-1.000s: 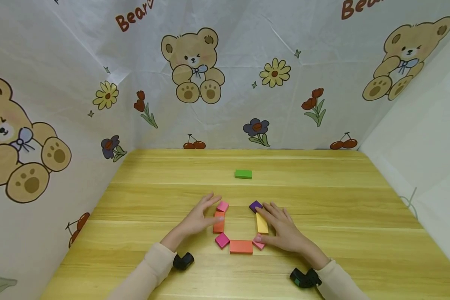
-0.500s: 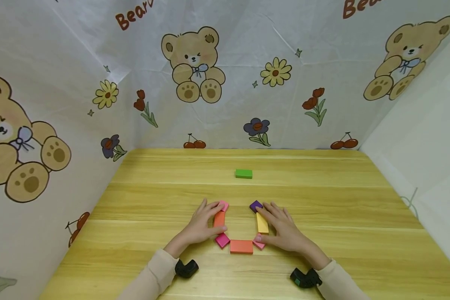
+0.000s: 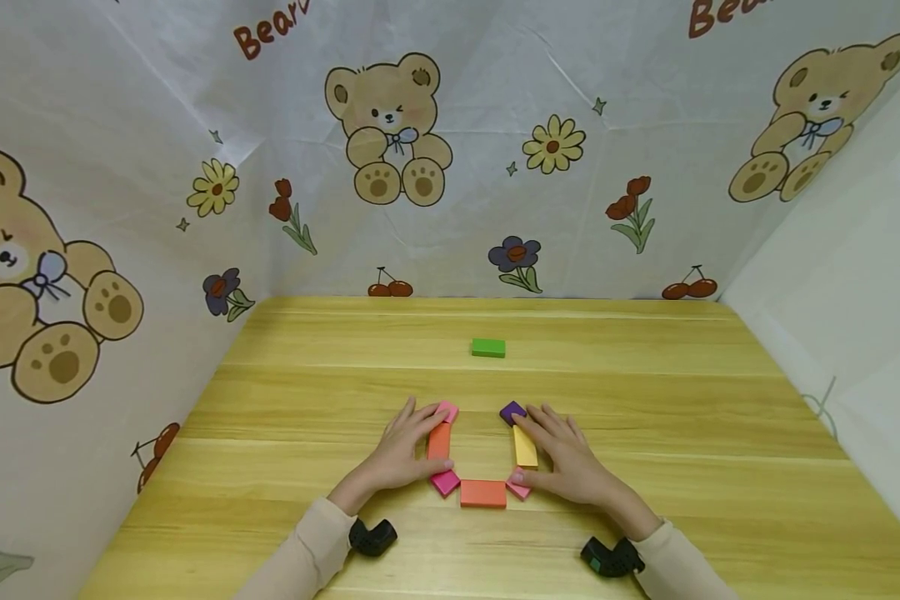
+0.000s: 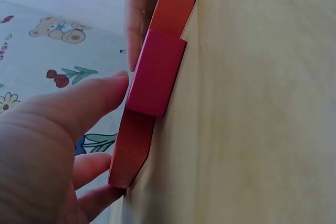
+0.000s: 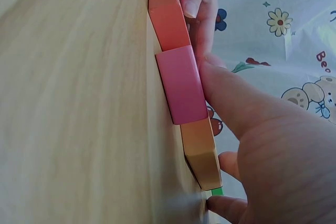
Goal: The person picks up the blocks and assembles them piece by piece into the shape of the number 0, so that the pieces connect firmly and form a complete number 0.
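Observation:
Coloured blocks lie in a U on the table. My left hand (image 3: 403, 450) rests over the left side, its fingertips touching the pink block (image 3: 448, 411) and its thumb at the near end of the orange block (image 3: 438, 440), beside the magenta block (image 4: 156, 73). Along the right side, my right hand (image 3: 570, 461) reaches fingertips to the purple block (image 3: 512, 412), with its thumb on the near pink block (image 5: 182, 85) and the yellow block (image 3: 526, 448) between them. An orange-red block (image 3: 483, 493) forms the near side. Both hands' fingers are spread and relaxed.
A green block (image 3: 488, 348) lies alone farther back on the wooden table (image 3: 307, 375). Black devices (image 3: 373, 537) sit at both wrists. Behind stands a white cloth (image 3: 465, 208) printed with bears and flowers.
My left hand has come down and slightly right onto the left-side blocks, its fingertips reaching the pink block and its thumb moving nearer the magenta one. The right hand has stayed in place.

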### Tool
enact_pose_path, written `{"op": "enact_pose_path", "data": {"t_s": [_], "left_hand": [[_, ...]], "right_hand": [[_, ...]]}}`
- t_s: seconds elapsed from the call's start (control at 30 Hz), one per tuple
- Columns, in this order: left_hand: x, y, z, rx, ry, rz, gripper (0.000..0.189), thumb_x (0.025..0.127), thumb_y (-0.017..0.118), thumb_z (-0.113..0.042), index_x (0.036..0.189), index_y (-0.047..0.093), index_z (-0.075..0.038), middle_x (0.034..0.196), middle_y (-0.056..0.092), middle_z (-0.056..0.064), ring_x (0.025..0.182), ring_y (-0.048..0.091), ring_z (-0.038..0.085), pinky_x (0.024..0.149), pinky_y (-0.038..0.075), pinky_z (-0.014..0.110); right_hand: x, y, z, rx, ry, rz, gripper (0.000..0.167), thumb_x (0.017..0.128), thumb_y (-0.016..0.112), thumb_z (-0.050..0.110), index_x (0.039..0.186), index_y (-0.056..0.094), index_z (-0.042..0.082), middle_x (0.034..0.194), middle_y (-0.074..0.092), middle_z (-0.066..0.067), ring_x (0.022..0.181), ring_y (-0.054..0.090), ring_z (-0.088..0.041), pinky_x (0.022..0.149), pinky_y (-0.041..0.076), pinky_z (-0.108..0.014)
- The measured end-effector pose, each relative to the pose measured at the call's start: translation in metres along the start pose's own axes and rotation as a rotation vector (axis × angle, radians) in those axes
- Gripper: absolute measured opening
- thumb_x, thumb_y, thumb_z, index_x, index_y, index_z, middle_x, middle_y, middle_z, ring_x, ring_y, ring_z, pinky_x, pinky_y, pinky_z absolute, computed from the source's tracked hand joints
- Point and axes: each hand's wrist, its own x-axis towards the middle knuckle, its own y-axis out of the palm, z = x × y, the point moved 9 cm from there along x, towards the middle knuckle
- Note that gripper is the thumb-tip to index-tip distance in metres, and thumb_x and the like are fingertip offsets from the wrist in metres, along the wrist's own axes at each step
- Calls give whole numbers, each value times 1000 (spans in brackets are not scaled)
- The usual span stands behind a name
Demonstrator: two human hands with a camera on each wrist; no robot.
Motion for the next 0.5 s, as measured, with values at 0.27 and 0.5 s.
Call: {"op": "enact_pose_path", "data": {"t_s": [0.27,0.5], "left_hand": [[0,-1,1,-2,5,10,79,83,75,-46,150,42,-19,159,31,5,151,-3,39,114,4,68],[-1,-1,2,17,6,46,89,79,76,-50,153,36,-20,161,26,3,152,-5,36,116,3,66]], "right_hand": [[0,-1,2,13,-6,-3,84,82,74,47,151,39,12,154,33,-25,144,21,-50,109,5,-73],[0,-1,3,10,-8,-3,84,83,74,45,150,39,11,154,33,-26,143,21,-50,109,6,-73]]}}
